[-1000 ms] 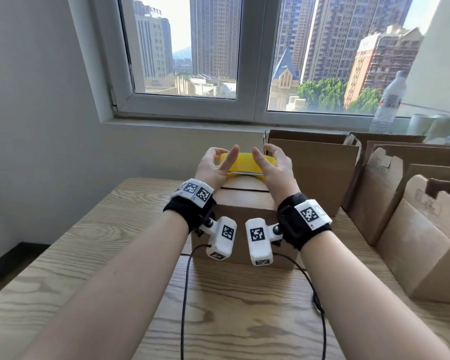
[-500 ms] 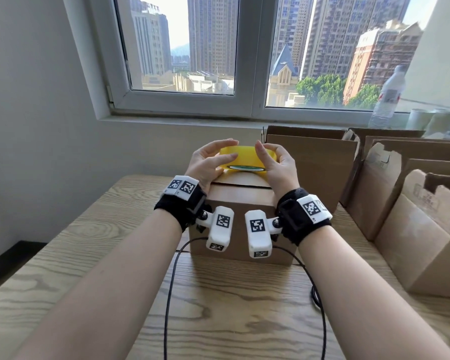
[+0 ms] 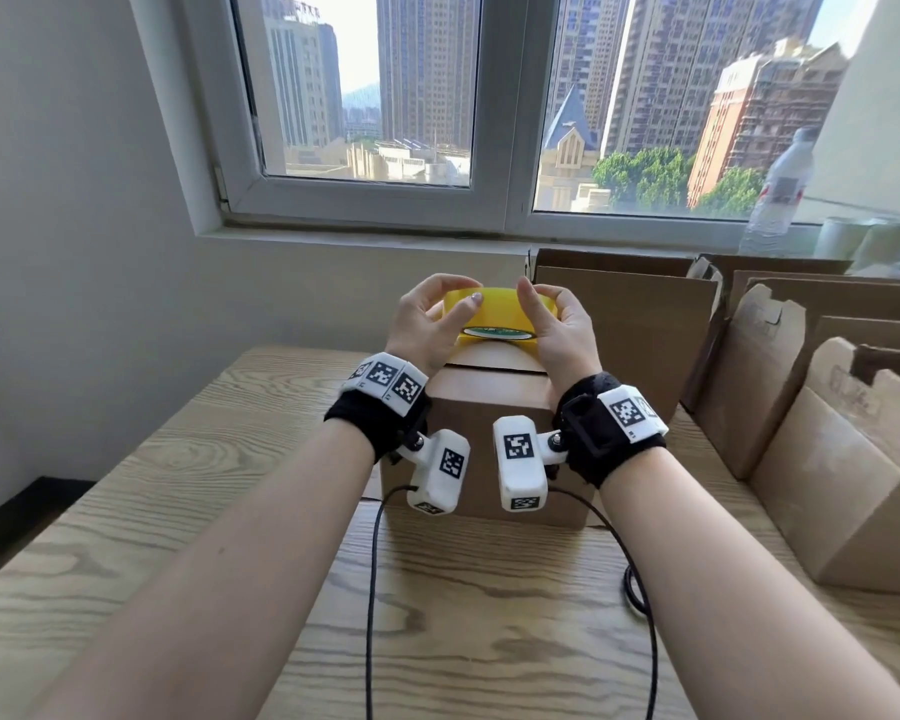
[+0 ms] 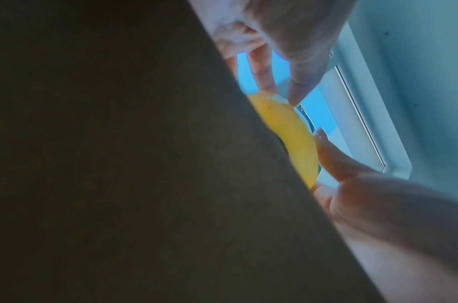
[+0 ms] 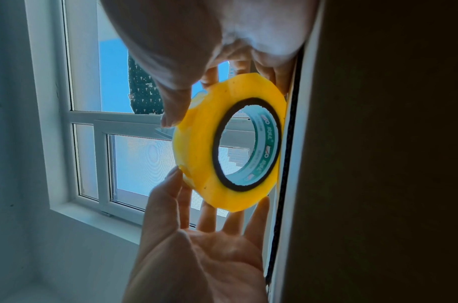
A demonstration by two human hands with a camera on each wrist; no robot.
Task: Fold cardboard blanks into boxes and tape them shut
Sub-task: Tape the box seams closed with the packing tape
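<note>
The tape roll (image 3: pixel 494 317) was held just above the top of the folded box (image 3: pixel 481 423), which stood on the table (image 3: pixel 178 491) at the centre of the head view. The roll was yellow, with a dark core ring and a printed pale green inner liner visible in the right wrist view (image 5: pixel 196 155).

The left hand (image 3: pixel 427 324) sat at 9 o'clock of the roll. Its grip was closed on the tape roll, the thumb lying across the near face and the curled fingers reaching over the far rim. In the right wrist view the left hand (image 5: pixel 186 41) entered from 12 o'clock, one fingertip touching the outer band of the roll.

The right hand (image 3: pixel 557 330) sat at 3 o'clock of the roll. Its grip also grasped the tape roll, the thumb on the near side and the fingers wrapped round the far edge. In the right wrist view the right hand (image 5: pixel 204 252) appeared at 6 o'clock, fingers extended up to the lower rim of the roll.

The left wrist view was mostly blocked by a dark cardboard surface; only a yellow sliver of the roll (image 4: pixel 292 139) showed between fingertips.

At 3 o'clock of the folded box, several open cardboard boxes (image 3: pixel 853 459) stood in a row on the table. A plastic bottle (image 3: pixel 778 194) stood on the window sill at 1 o'clock.
</note>
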